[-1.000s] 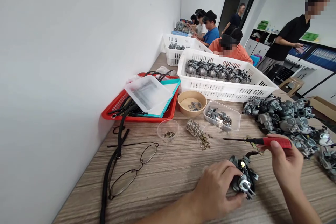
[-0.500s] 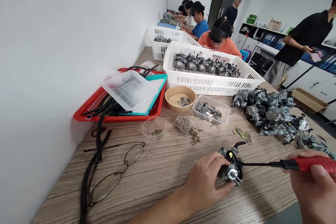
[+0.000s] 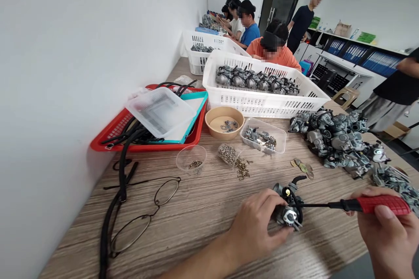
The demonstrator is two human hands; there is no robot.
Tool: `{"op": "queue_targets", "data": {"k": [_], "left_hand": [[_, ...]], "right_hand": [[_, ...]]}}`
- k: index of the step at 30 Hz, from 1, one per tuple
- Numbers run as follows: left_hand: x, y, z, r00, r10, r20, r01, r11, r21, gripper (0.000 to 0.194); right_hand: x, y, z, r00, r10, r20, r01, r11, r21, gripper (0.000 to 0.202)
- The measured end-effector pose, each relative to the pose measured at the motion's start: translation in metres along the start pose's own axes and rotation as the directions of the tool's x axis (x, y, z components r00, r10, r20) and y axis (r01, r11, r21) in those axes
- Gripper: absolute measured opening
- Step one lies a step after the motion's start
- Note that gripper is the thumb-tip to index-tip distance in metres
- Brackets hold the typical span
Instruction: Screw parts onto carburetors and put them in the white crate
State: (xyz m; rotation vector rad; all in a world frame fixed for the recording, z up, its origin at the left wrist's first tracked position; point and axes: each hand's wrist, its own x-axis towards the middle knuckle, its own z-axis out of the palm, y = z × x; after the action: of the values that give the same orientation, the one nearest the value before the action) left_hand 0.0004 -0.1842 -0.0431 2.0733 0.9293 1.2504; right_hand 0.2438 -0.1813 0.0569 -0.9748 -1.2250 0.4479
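A metal carburetor with a black hose rests on the table near its front edge. My left hand is closed around its left side, thumb low and fingers over the top. In my right hand is a screwdriver with a red handle and a long dark shaft. The shaft lies nearly level and points left, its end reaching in at the carburetor's upper part; the exact tip contact is hard to make out. Small brass-coloured screws spill from a tipped clear cup beyond my left hand.
Carburetors are heaped at the right. Behind stand a white crate, a tan bowl, a clear tub of parts and a red basket. Eyeglasses and a black strap lie left. Co-workers sit across the table.
My right hand has moved left with the screwdriver, its shaft now reaching further over the carburetor. My left hand stays put. In the background, two standing people have moved to the right.
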Motion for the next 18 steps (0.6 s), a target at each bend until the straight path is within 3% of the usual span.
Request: {"op": "queue_targets", "data": {"k": [18], "left_hand": [[-0.001, 0.000, 0.000, 0.999, 0.030, -0.019, -0.029, 0.999, 0.018, 0.043]], "right_hand": [[-0.001, -0.013, 0.000, 0.988, -0.149, 0.044, 0.153, 0.981, -0.117, 0.033]]}}
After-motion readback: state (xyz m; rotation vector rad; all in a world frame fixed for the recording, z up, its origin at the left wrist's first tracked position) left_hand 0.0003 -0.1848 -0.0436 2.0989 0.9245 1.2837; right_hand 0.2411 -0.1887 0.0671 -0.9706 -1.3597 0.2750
